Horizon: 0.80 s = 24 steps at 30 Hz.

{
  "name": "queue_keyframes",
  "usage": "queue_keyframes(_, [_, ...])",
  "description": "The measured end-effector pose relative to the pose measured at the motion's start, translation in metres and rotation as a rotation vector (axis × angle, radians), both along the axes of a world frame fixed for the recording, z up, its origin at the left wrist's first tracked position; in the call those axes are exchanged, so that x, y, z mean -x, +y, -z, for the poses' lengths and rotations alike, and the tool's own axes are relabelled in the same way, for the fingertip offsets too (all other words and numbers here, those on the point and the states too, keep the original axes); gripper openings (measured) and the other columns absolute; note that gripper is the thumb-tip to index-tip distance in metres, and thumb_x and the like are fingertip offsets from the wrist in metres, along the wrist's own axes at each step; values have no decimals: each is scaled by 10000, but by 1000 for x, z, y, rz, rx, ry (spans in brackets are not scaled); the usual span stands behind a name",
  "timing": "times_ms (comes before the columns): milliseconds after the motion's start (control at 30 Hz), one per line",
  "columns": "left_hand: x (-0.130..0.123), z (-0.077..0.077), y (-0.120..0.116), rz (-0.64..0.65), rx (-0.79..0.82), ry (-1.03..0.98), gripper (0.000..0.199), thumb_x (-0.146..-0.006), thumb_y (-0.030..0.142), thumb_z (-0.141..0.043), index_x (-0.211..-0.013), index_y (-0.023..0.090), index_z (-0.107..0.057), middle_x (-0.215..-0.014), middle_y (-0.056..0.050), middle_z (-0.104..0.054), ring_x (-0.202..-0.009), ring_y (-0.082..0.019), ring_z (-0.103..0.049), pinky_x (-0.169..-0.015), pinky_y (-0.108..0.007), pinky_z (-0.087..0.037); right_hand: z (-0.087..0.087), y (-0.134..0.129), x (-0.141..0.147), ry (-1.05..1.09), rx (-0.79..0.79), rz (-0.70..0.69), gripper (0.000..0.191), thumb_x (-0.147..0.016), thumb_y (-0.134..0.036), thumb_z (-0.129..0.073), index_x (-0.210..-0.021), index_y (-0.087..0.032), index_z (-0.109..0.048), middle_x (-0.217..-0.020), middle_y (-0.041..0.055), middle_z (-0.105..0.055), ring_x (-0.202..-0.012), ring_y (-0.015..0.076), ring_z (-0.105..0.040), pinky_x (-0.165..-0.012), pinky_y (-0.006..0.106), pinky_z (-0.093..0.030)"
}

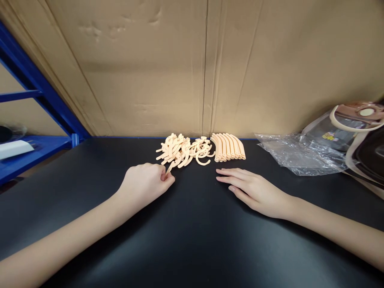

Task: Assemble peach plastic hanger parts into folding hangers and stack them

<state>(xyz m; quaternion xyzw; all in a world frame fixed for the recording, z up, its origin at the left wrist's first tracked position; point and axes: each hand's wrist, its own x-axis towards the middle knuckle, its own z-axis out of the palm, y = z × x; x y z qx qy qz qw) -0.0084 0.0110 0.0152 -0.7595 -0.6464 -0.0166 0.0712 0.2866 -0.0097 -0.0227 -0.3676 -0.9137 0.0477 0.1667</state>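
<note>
My left hand is closed in a pinch on one end of a curved cream plastic strip at the front of a loose pile. That pile of curved cream strips lies jumbled near the back of the black table. Thin C-shaped cream pieces lie against its right side. Farther right, several curved strips sit side by side in a neat row. My right hand rests palm down with fingers stretched out, just in front of that row and not touching it.
A cardboard wall stands along the table's back edge. At right lie a clear plastic bag and a container with a brown lid and cream handle. A blue metal shelf with a white box stands at left.
</note>
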Motion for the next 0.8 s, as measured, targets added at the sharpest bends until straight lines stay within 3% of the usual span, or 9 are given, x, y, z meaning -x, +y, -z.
queue_keyframes(133, [1, -2, -1, 35, 2, 20, 401, -844, 429, -436, -508, 211, -414, -515, -30, -580, -485, -199, -545, -484, -266, -238, 0, 0, 1, 26, 1, 7, 394, -983, -219, -413, -1338, -227, -582, -1429, 62, -559, -1311, 222, -527, -1113, 474, -428])
queue_keyframes(367, [8, -3, -1, 105, -16, 30, 320, -804, 296, -441, -502, 209, -383, -473, -21, -526, -400, -161, -445, -456, -264, -201, -1, 0, 1, 9, 3, 7, 396, -982, -209, -413, -1342, -222, -577, -1441, 60, -547, -1319, 219, -517, -1122, 466, -418])
queue_keyframes(567, [0, 1, -12, 198, -118, -8, 268, -878, 309, -317, -650, 216, -423, -486, 3, -463, -415, -142, -413, -478, -270, -180, -2, 0, 0, 17, 2, -4, 396, -980, -204, -421, -1344, -214, -574, -1437, 68, -550, -1317, 217, -520, -1117, 457, -426])
queue_keyframes(667, [-3, 6, -16, 348, -90, -88, 293, -902, 305, -262, -655, 217, -392, -462, 32, -407, -391, -116, -357, -473, -262, -209, -1, 0, 0, 31, -3, -4, 396, -974, -192, -419, -1333, -224, -584, -1430, 73, -556, -1305, 226, -532, -1112, 480, -426])
queue_keyframes(800, [-5, 11, -19, 604, 151, -340, 306, -966, 317, -268, -682, 226, -334, -470, 67, -340, -394, -111, -301, -464, -256, -238, -1, 1, 0, 22, -9, -15, 393, -977, -201, -411, -1329, -214, -585, -1431, 83, -553, -1302, 233, -535, -1096, 482, -445])
